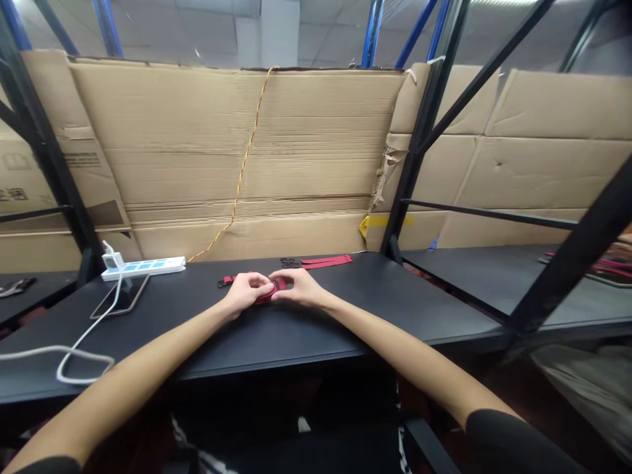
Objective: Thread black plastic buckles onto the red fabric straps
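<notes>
Pinching a red strap (280,284) in left hand (245,291) and right hand (299,288), midway along the bench (395,289) between front and back edges, with flat red straps (328,261) near the back edge.

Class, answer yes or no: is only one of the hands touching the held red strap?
No: the left hand and the right hand both touch the held red strap.

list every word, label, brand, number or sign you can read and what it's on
Brown cardboard at left: dark characters, the first possibly "空", the rest too blurred.
Same cardboard: dark printed line, too small.
Above the characters: faint boxed symbol, unclear.
Nothing else legible.
</notes>
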### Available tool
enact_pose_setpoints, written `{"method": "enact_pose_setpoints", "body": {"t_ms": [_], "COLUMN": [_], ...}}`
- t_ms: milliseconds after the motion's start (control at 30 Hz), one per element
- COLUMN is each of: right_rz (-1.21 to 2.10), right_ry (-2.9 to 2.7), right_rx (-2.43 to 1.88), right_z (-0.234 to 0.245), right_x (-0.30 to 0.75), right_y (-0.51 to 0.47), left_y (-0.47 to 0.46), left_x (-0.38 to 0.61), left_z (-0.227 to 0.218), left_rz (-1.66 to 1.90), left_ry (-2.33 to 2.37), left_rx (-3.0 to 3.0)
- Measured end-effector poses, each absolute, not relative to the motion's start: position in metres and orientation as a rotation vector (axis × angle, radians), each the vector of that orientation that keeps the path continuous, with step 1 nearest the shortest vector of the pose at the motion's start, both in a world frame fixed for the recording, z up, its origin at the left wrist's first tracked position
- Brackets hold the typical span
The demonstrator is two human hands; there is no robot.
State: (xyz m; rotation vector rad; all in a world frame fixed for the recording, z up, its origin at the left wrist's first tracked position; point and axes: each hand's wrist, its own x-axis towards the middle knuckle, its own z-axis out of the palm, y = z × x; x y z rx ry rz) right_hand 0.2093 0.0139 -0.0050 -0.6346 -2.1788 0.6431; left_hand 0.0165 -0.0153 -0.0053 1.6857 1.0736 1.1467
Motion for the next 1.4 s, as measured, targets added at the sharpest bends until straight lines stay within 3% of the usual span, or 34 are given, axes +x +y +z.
{"method": "enact_pose_setpoints", "body": {"t_ms": [167,367,667,1033,1400], "right_rz": [0.917,0.908,1.157,1.112,1.374], "right_ry": [-2.056,-2.076,-1.950,-2.022,-1.804], "right_rx": [-0.561,-0.552,-0.547,-0.520,-0.493], "right_z": [-0.007,-0.009,-0.012,-0.007,-0.001], "right_x": [0.209,0.208,0.210,0.212,0.217], "right_y": [0.017,0.014,0.019,0.013,0.016], "left_y": [-0.013,-0.014,-0.014,-0.012,-0.008], "left_x": [0.015,0.015,0.016,0.012,0.012], "left_z": [-0.004,-0.003,-0.002,-0.001,-0.002], "left_rz": [1.192,1.133,1.169,1.031,1.234], "left_ry": [1.058,1.006,1.049,1.076,0.993], "left_rx": [1.594,1.555,1.636,1.662,1.666]}}
